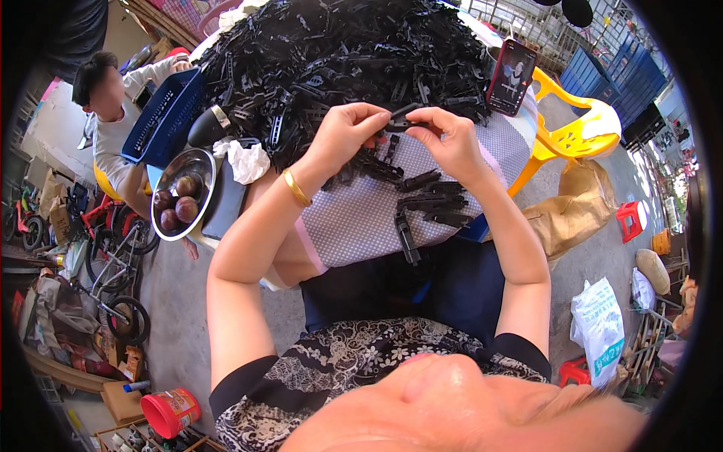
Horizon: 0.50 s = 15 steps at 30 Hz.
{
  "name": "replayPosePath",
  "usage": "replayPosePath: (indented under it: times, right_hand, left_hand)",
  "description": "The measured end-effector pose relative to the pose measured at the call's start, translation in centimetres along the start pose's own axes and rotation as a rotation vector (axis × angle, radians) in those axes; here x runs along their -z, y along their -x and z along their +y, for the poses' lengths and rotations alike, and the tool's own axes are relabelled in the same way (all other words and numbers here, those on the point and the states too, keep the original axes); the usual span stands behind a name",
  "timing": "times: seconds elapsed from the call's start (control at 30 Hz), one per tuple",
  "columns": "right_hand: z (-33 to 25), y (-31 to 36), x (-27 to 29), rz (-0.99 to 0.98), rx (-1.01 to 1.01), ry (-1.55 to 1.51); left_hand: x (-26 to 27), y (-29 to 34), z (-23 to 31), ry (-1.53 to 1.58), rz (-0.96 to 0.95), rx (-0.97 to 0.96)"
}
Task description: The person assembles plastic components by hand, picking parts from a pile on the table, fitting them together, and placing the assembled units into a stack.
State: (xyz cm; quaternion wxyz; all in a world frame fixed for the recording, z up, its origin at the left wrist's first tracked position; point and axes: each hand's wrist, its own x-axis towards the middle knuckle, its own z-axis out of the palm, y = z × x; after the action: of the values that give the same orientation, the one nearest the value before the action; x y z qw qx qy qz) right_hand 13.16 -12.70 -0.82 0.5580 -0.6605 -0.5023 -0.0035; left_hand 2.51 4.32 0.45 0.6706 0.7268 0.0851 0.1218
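My left hand (348, 134) and my right hand (452, 143) meet over the near side of a big heap of black plastic parts (339, 56). Both pinch one slim black plastic part (407, 122) between thumb and fingers; its exact kind is too small to make out. Below the hands, a smaller group of similar black parts (433, 202) lies on the pale patterned cloth (346, 226), with one piece hanging toward my lap. A crumpled white tissue (248, 161) lies left of my left wrist.
A metal bowl (159, 218) of dark round fruit and a blue basket (154, 124) stand at the left, near another person (113, 128). At the right are an upright phone (512, 77), a yellow chair (580, 120) and a brown paper bag (572, 211).
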Motion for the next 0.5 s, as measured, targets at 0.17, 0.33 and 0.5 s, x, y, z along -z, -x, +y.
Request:
replayPosePath:
  times: [0.17,0.33,0.5]
  right_hand:
    - [0.0,0.3,0.0,0.042,0.029,0.002]
    - [-1.3,0.3,0.3,0.052,0.066,0.272]
    - [-1.1,-0.5,0.6,0.206,0.378,0.562]
  left_hand:
    - [-1.3,1.0,0.3,-0.179,0.049,-0.146]
    - [-1.5,1.2,0.4,-0.44,0.137,-0.297]
    - [-1.6,1.4,0.7,-0.551,0.161,-0.408]
